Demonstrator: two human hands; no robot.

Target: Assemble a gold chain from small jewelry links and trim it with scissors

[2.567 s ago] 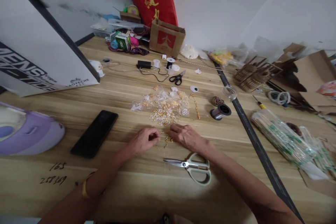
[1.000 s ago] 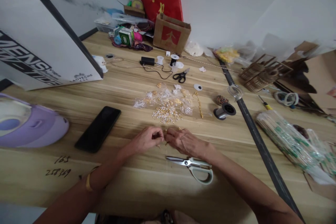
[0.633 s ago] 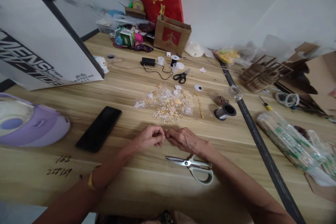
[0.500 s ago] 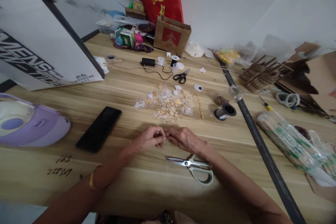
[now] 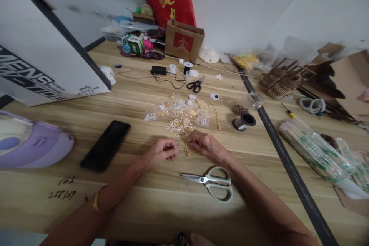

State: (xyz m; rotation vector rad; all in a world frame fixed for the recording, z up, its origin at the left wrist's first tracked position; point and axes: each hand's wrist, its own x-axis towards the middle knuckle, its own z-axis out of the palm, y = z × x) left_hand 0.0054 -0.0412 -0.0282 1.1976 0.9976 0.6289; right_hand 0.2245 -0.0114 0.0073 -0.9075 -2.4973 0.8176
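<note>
My left hand (image 5: 160,151) rests on the wooden table (image 5: 144,96) with its fingers curled into a pinch; what it holds is too small to make out. My right hand (image 5: 206,146) lies a little to the right, fingers bent down onto the table beside a few small gold pieces (image 5: 186,150). A pile of gold beads and findings in clear little bags (image 5: 180,115) lies just beyond both hands. Large scissors with grey-green handles (image 5: 211,184) lie shut below my right wrist.
A black phone (image 5: 105,150) lies at the left, near a purple and white appliance (image 5: 29,146) and a big white box (image 5: 37,61). A wire spool (image 5: 243,121), small black scissors (image 5: 196,84), a brown paper bag (image 5: 183,40) and bundled sticks (image 5: 314,150) surround the work area.
My fingertips were touching over a small gold piece; now the hands have come apart, and small gold pieces lie on the table between them. The view has shifted slightly.
</note>
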